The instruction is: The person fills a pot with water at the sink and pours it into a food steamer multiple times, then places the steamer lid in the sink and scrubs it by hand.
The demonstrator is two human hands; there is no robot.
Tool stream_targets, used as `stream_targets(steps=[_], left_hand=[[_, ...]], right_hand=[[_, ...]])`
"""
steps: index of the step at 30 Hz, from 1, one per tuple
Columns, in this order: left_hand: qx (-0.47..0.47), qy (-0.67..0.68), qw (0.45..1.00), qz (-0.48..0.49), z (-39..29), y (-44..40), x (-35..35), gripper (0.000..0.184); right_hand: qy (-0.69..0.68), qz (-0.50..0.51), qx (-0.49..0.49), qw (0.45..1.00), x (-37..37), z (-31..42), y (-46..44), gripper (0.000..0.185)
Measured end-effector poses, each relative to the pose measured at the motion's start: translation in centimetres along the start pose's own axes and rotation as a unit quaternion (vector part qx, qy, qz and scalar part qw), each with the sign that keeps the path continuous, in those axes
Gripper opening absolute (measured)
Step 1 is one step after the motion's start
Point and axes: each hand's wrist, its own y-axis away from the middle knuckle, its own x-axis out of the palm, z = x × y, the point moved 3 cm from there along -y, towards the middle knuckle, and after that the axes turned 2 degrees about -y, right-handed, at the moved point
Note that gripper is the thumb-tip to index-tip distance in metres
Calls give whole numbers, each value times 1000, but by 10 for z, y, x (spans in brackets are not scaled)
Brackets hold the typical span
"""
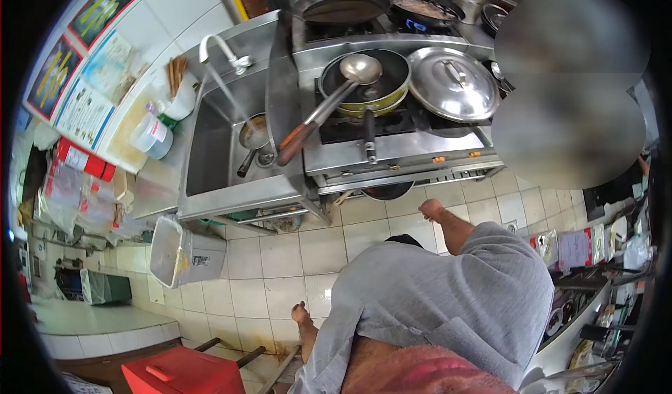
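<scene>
My left hand [301, 313] hangs low over the tiled floor, fingers curled, with nothing visible in it. My right hand [432, 210] is held out over the floor in front of the stove, its fingers closed and no object showing. Nearest to the right hand is a dark pan [388, 189] on the shelf under the stove. On the front burner sits a wok [395, 79] with a long-handled ladle [361, 69] lying across it. Beside it, a domed metal lid [453, 86] covers a pan. Water runs from the tap [241, 63] into a small saucepan [255, 133] in the sink.
Two pans are on the back burners; a blue flame burns under the right one [423, 7]. A grey bin [183, 252] stands below the steel sink [217, 138]. A red box [183, 373] is at the lower left. Shelves with packets [574, 247] line the right.
</scene>
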Motion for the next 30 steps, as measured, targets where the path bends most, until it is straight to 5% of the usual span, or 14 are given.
stream_targets(steps=[1,3,5,9,14,21,24,30], left_hand=[[5,-8,1000,1,-7,5,4,28],[-17,3,1000,-1,-20,18,15,30],[-24,-17,1000,8,-20,19,37,30],[18,-65,997,23,-19,42,86,32],[28,-82,996,36,-13,94,150,32],[12,-81,996,19,-8,142,169,34],[45,-107,993,-21,-1,155,162,33],[14,-94,995,-12,7,168,158,35]], right_hand=[[-9,-1,3,1000,-10,-5,-2,19],[-266,-87,28,960,-39,-20,-6,23],[-354,-98,-49,929,-70,-34,-11,29],[-593,-132,-22,794,-136,-78,-46,33],[-666,-232,33,708,-206,-95,-47,23],[-720,-180,-1,670,-250,-112,-80,52],[-767,-206,48,606,-252,-107,-81,40],[-781,-157,-37,604,-249,-114,-105,25]])
